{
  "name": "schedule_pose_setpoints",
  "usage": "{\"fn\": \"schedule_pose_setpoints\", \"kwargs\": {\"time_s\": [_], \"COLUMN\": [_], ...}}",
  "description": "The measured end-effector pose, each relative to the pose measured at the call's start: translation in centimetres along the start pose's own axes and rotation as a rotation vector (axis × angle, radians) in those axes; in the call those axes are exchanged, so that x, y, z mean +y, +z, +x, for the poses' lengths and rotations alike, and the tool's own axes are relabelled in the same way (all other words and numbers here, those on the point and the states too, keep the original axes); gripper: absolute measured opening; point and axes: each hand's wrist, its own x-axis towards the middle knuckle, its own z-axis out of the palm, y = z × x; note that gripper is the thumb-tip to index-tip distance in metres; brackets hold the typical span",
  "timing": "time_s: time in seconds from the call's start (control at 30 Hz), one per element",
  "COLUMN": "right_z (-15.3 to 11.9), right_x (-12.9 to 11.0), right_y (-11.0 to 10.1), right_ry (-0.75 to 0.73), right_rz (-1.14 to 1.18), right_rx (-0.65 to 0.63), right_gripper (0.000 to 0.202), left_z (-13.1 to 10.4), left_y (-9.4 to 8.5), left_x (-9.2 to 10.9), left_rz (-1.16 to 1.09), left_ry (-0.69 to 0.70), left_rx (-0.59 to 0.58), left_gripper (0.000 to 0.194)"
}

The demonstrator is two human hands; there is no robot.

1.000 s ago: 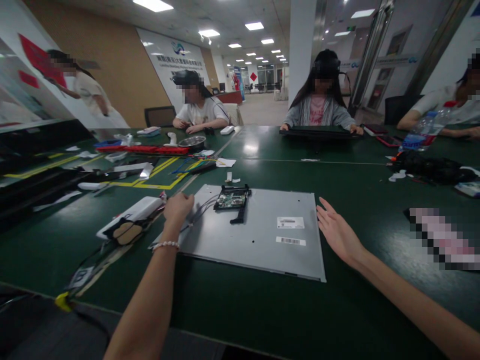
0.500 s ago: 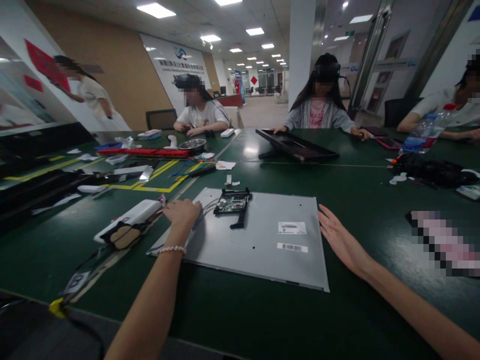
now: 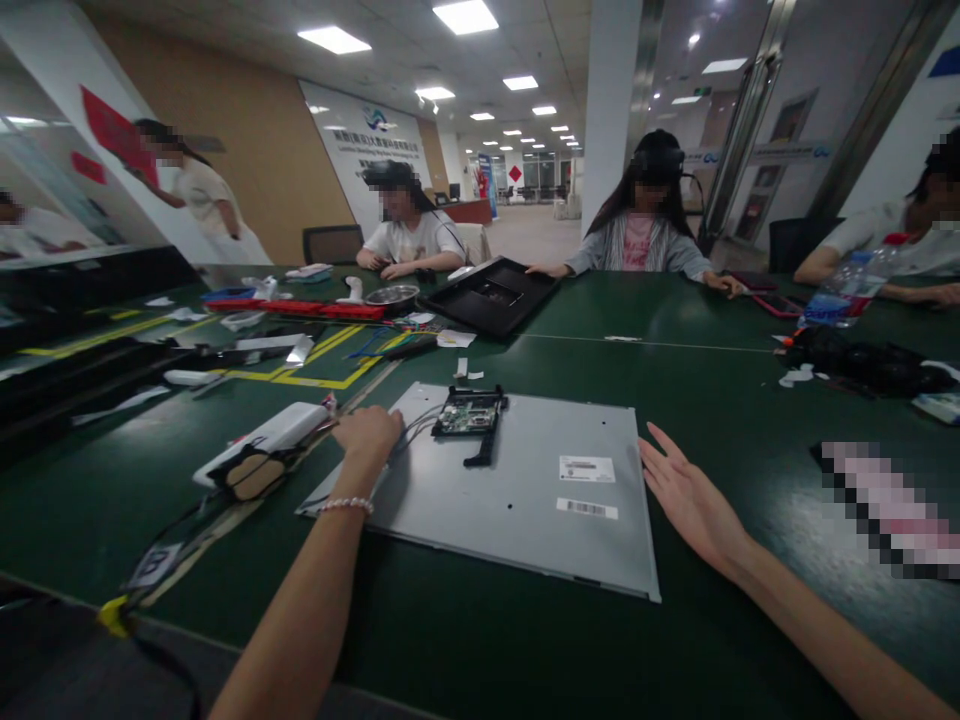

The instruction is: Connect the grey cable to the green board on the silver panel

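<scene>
A flat grey LCD panel (image 3: 465, 520) lies back-up on the table before me. A small green circuit board (image 3: 471, 412) in a black bracket sits near its far edge, with thin cables running left. Two white labels are on the panel's right part. My left hand (image 3: 369, 437) is closed over the panel's left edge, its fingertips hidden; a beaded bracelet is on that wrist. My right hand (image 3: 686, 490) is open along the right edge, fingers stretched out, fingertips at or very near the rim.
Left of the panel lies a white power strip (image 3: 266, 440) with cables. Across the table, a co-worker's hand holds a black monitor cover (image 3: 491, 297). Red trays (image 3: 300, 308) and strips stand far left. Water bottles (image 3: 844, 290), a black bundle (image 3: 862, 340) and a blurred pink object (image 3: 892, 505) are right.
The co-worker's black cover has moved left and turned across the table. My view has tilted slightly upward. My hands and the panel keep their positions relative to each other.
</scene>
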Motion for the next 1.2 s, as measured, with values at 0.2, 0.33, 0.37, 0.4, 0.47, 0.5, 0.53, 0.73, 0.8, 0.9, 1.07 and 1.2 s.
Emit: {"fn": "schedule_pose_setpoints", "kwargs": {"time_s": [0.2, 0.33, 0.37, 0.4, 0.47, 0.5, 0.53, 0.73, 0.8, 0.9, 1.07, 1.2], "right_z": [-0.2, -0.4, -0.4, -0.4, -0.4, -0.5, -0.5, -0.4, -0.3, -0.1, 0.3, 0.3], "right_x": [-0.4, -0.8, -0.8, -0.9, -0.9, -1.0, -1.1, -1.5, -1.3, -1.0, -1.0, -1.3], "right_y": [-0.2, -0.3, -0.4, -0.5, -0.7, -0.8, -0.9, -1.8, -2.3, -3.1, -4.1, -4.6], "right_ry": [0.003, 0.006, 0.008, 0.01, 0.012, 0.014, 0.018, 0.045, 0.031, -0.007, -0.015, 0.011], "right_rz": [0.04, 0.037, 0.03, 0.016, -0.023, -0.044, -0.064, -0.14, -0.148, -0.158, -0.183, -0.179], "right_rx": [0.027, 0.052, 0.059, 0.065, 0.079, 0.087, 0.097, 0.204, 0.224, 0.232, 0.243, 0.3], "right_gripper": [0.077, 0.076, 0.076, 0.076, 0.075, 0.075, 0.076, 0.073, 0.072, 0.071, 0.071, 0.074], "left_z": [0.1, 0.1, 0.0, 0.0, -0.2, -0.3, -0.4, -1.0, -1.2, -1.4, -1.9, -2.4], "left_y": [-0.2, -0.4, -0.5, -0.5, -0.6, -0.7, -0.7, -0.9, -0.8, -0.8, -1.3, -1.8], "left_x": [-0.1, -0.2, -0.1, -0.1, 0.0, 0.1, 0.3, 1.1, 1.3, 1.4, 1.5, 1.8], "left_rz": [-0.027, -0.036, -0.038, -0.038, -0.038, -0.038, -0.04, -0.062, -0.059, -0.056, -0.058, -0.033], "left_ry": [-0.001, 0.025, 0.033, 0.039, 0.05, 0.052, 0.052, 0.063, 0.065, 0.081, 0.098, 0.111], "left_rx": [-0.029, -0.052, -0.052, -0.053, -0.052, -0.053, -0.051, -0.028, -0.039, -0.038, -0.05, -0.069], "left_gripper": [0.052, 0.049, 0.049, 0.048, 0.048, 0.048, 0.047, 0.042, 0.042, 0.043, 0.043, 0.043]}}
